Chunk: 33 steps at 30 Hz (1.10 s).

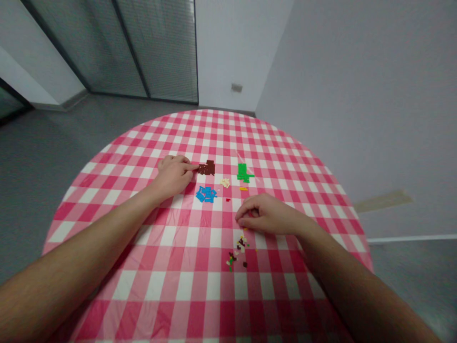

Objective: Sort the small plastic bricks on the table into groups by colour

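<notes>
My left hand [174, 174] rests on the table with its index finger stretched out, its tip touching the left edge of a cluster of dark brown toy bricks [210, 167]. Just below that cluster lies a group of blue bricks [206, 194]. My right hand [263, 214] hovers low over the cloth, thumb and fingertips brought together. Whatever is between those fingertips, if anything, is too small to make out. Below it, small mixed pieces [242, 242] in brown, cream, green and yellow are scattered. A tiny red piece [228, 200] sits left of the right hand.
Green bricks [243, 172] form a group at the right, above yellow pieces [243, 189]. Cream pieces [224, 182] lie in the middle. The round table wears a pink-and-white checked cloth [214, 286]. A wall [374, 119] stands beyond its right side.
</notes>
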### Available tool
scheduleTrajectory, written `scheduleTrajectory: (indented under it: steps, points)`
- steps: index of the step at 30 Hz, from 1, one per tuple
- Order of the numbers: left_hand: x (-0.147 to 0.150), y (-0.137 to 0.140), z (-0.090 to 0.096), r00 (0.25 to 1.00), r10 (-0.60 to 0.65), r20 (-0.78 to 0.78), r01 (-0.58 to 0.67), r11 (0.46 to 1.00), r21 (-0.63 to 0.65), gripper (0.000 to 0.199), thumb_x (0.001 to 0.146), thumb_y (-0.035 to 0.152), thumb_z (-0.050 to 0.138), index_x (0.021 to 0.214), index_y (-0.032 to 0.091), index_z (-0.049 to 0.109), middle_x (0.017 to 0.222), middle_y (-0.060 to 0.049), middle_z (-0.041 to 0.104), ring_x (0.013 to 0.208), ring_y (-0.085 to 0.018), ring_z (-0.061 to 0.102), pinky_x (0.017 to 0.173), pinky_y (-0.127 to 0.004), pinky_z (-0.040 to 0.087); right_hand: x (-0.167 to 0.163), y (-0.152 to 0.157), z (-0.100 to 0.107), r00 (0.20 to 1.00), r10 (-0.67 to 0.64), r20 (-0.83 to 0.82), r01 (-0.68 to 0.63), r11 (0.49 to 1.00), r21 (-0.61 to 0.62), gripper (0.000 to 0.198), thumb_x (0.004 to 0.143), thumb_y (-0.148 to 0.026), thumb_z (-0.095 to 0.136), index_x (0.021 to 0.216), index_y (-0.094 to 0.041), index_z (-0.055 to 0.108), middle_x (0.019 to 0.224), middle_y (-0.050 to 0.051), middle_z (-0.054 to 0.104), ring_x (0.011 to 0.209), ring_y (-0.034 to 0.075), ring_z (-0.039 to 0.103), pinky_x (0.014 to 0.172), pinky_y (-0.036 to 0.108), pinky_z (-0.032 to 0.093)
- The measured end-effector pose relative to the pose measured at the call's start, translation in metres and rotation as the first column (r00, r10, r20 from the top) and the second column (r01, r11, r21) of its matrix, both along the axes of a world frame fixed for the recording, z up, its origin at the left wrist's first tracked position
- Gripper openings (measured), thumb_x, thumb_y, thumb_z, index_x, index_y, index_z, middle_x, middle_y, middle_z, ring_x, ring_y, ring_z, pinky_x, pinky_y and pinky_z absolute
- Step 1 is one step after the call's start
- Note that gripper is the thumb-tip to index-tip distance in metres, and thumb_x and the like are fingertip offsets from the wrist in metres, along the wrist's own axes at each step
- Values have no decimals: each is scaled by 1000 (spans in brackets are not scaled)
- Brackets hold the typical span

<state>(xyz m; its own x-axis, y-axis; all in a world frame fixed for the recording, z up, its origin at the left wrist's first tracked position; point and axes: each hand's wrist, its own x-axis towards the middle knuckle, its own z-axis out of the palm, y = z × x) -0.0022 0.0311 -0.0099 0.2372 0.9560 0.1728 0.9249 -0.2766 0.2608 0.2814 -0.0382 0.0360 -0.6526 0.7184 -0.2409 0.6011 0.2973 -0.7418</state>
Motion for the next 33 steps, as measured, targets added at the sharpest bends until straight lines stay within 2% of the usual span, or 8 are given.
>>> scheduleTrajectory:
  steps: [2, 7, 13, 16, 20, 24, 28, 33]
  points:
    - [0, 0, -1, 1000, -1, -1, 1, 1000, 4, 42, 90, 25, 43, 115, 30, 76, 108, -7, 69, 100, -30, 57, 90, -48, 42, 3, -1, 7, 994, 77, 82, -76, 997, -10, 19, 77, -12, 62, 86, -17, 78, 82, 4, 76, 68, 14, 65, 61, 24, 45]
    - [0, -2, 0, 993, -2, 119, -3, 999, 40, 40, 90, 26, 44, 110, 26, 78, 105, -8, 69, 100, -30, 58, 93, -49, 40, 6, -1, 10, 965, 131, 227, -130, 991, -22, 17, 75, -12, 65, 84, -17, 78, 80, 4, 75, 64, 13, 63, 58, 23, 43]
    - [8, -16, 9, 965, -36, 260, -5, 988, 156, 33, 86, 23, 47, 93, 23, 80, 97, -6, 71, 98, -27, 58, 94, -47, 40, 5, -1, 4, 957, 150, 249, -169, 984, 56, 18, 77, -8, 59, 79, -17, 75, 79, 3, 73, 66, 13, 61, 59, 24, 41]
    - [15, -27, 14, 954, -130, 270, 73, 975, 210, 32, 85, 21, 47, 87, 21, 79, 95, -6, 71, 97, -26, 59, 92, -46, 41, 4, -1, 4, 977, 84, 194, -114, 982, 151, 16, 81, -9, 58, 79, -17, 72, 80, 4, 73, 70, 14, 62, 63, 25, 43]
    - [22, -42, 19, 924, -257, 283, 191, 952, 238, 31, 88, 21, 47, 84, 20, 78, 91, -6, 71, 93, -25, 60, 89, -44, 42, 6, 4, 1, 991, -113, 77, 90, 962, 258, 14, 84, -12, 58, 79, -17, 70, 76, 2, 72, 66, 13, 63, 63, 24, 44]
    - [29, -59, 21, 870, -401, 286, 352, 913, 207, 30, 88, 16, 46, 84, 20, 76, 87, -4, 70, 90, -22, 59, 87, -42, 42, 13, 14, -8, 937, -346, 47, 295, 858, 420, 12, 83, -15, 61, 83, -18, 73, 80, 4, 75, 70, 16, 66, 65, 26, 46]
    - [36, -71, 20, 833, -476, 282, 448, 880, 159, 30, 88, 14, 47, 85, 20, 76, 89, -4, 71, 92, -22, 58, 89, -43, 40, 18, 24, -16, 905, -401, 141, 275, 806, 525, 15, 85, -15, 61, 84, -18, 76, 87, 6, 77, 76, 19, 68, 68, 29, 47]
    - [38, -74, 19, 820, -502, 275, 485, 864, 131, 30, 89, 15, 46, 85, 19, 75, 90, -5, 71, 93, -23, 57, 88, -43, 39, 23, 28, -20, 925, -329, 192, 189, 834, 518, 17, 84, -13, 61, 83, -19, 77, 90, 7, 78, 79, 21, 69, 69, 31, 48]
